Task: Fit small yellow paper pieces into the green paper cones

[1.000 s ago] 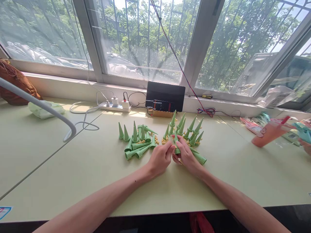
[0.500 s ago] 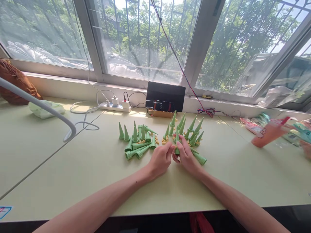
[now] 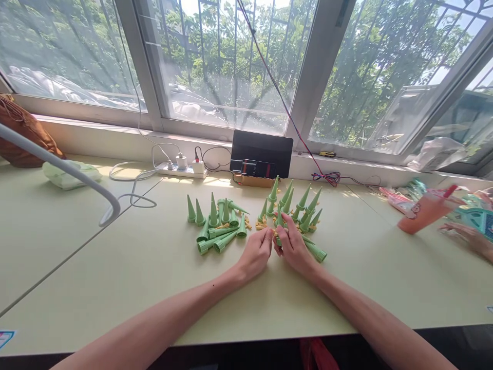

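Note:
My right hand (image 3: 296, 247) is closed around a green plastic watering spike (image 3: 280, 217), held upright with its tip up. Fingers and thumb of my left hand (image 3: 254, 253) pinch a small yellow piece (image 3: 275, 233) against the side of that spike; the fingers mostly hide it. Left of my hands, a group of green spikes (image 3: 214, 211) stands and lies on the table among loose yellow pieces (image 3: 247, 223). Beyond my right hand, several green spikes (image 3: 303, 198) with yellow pieces on them stand upright. One more spike (image 3: 317, 252) lies beside my right wrist.
A tablet (image 3: 262, 153) with a phone (image 3: 256, 168) before it leans at the window wall, near a power strip (image 3: 181, 169). A cup of red drink (image 3: 425, 210) tilts on the right, near another person's hand (image 3: 468, 236). A grey curved bar (image 3: 69, 169) crosses the left.
A yellow piece now shows between my left fingertips and the spike. Both my hands have stayed almost in place. Another person's hand has come into view at the right edge.

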Demonstrator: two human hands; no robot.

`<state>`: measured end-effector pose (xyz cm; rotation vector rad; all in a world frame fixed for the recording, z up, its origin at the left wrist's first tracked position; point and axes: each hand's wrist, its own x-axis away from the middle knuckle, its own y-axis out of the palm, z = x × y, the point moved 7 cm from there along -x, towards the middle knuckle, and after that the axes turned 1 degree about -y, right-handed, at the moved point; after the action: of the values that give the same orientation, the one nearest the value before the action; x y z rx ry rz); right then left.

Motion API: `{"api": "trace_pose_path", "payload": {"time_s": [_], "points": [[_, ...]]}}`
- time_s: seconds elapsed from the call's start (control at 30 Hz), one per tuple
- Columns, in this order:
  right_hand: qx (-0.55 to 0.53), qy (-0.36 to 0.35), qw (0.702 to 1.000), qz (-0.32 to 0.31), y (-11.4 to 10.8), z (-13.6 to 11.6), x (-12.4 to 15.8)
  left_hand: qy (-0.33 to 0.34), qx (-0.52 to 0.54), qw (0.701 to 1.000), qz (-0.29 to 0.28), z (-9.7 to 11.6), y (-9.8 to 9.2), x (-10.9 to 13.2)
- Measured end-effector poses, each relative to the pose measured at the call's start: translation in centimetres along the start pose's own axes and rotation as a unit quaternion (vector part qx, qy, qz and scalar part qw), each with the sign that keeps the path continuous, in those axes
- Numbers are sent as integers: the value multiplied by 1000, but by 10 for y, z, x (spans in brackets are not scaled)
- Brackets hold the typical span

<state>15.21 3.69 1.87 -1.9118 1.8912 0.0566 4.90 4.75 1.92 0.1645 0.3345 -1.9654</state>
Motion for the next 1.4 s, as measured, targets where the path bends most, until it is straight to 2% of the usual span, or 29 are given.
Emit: {"api": "trace_pose_path", "payload": {"time_s": [0.1, 0.2, 0.43, 0.5, 0.6, 0.7, 0.77, 0.83, 0.9, 1.0, 1.23, 1.4], "points": [[58, -38, 998, -1, -3, -5, 0, -24, 29, 999, -4, -3, 1, 1], [83, -61, 995, -12, -6, -4, 0, -75, 85, 993, -27, -7, 4, 3], [101, -107, 988, -46, -16, -1, -2, -211, 240, 936, -148, -17, 17, 11], [106, -117, 986, -49, -18, -2, -2, -228, 257, 925, -161, -18, 18, 12], [99, -105, 989, -38, -16, -1, -3, -226, 240, 932, -151, -18, 18, 10], [42, -59, 997, -7, -12, 0, -3, -190, 162, 962, -109, -18, 13, 6], [-15, -13, 1000, -3, -7, 1, -2, -115, 70, 989, -66, -11, 6, 2], [-81, 24, 996, -18, -1, 1, -2, -16, -46, 998, -30, 1, 0, -1], [-141, 49, 988, -34, 3, 1, -3, 53, -169, 984, -9, 8, -5, -1], [-212, 86, 972, -45, 5, 5, -4, 85, -294, 952, -3, 10, -8, 1], [-338, 171, 919, -112, 15, 12, -4, 141, -393, 909, -4, 17, -5, 2], [-360, 194, 905, -118, 17, 10, -3, 199, -444, 873, 14, 22, -3, 4]]}}
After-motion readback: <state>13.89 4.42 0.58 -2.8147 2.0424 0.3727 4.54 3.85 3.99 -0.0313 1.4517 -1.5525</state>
